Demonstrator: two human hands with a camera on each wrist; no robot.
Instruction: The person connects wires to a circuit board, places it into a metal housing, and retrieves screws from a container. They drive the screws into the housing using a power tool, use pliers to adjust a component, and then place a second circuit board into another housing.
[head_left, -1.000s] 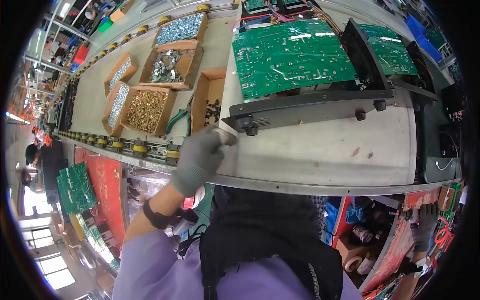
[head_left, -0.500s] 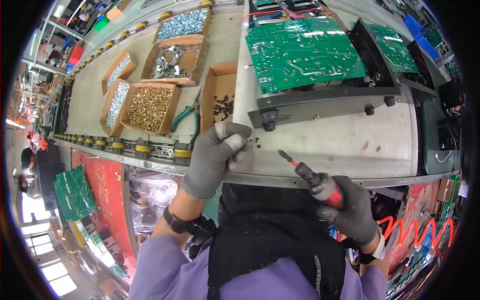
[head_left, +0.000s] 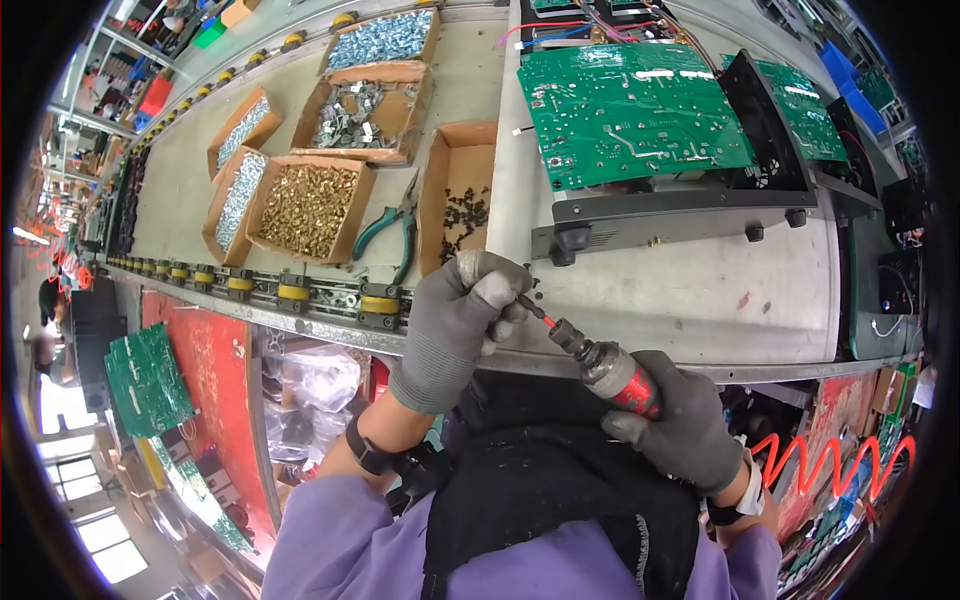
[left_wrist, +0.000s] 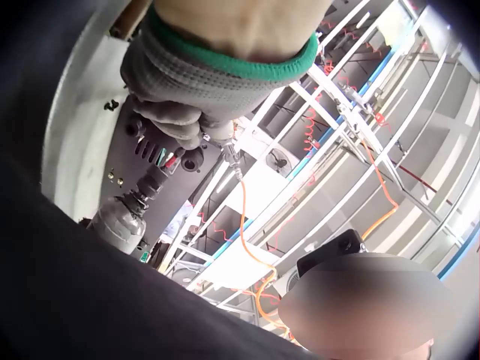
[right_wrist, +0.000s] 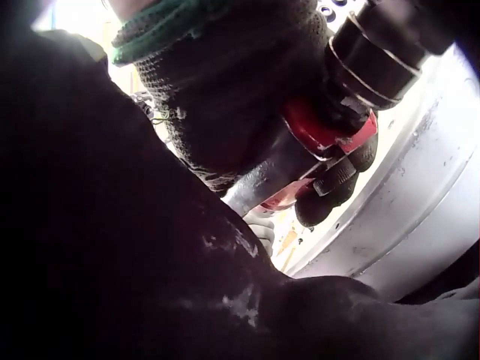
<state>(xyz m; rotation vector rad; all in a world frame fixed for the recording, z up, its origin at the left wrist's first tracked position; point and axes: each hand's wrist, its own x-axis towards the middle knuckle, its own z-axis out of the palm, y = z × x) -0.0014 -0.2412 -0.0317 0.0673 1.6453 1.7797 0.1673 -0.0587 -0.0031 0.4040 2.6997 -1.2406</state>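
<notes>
My gloved left hand [head_left: 445, 325] is raised over the bench's front edge, fingers curled and thumb against the index finger. Anything inside its fingers is hidden. My right hand [head_left: 685, 420] grips a red and grey power screwdriver [head_left: 610, 375], whose bit [head_left: 537, 310] points at the left fingertips; whether they touch, I cannot tell. In the left wrist view the driver [left_wrist: 124, 221] lies below the curled left fingers [left_wrist: 176, 124]. The right wrist view shows the right glove [right_wrist: 232, 90] round the driver's red body [right_wrist: 311, 127]. Small black screws [head_left: 537, 294] lie beside the left hand.
Left of the hands are a box with black screws [head_left: 458, 160], green pliers [head_left: 408, 235], a box of brass parts [head_left: 305, 210] and several other boxes. A black panel [head_left: 690, 225] with a green circuit board [head_left: 640, 120] stands behind. A red coiled hose [head_left: 835, 460] hangs right.
My right hand came in from the far right with the driver, and its bit has moved left to the left fingertips. The left hand has turned and shifted away from the box's front.
</notes>
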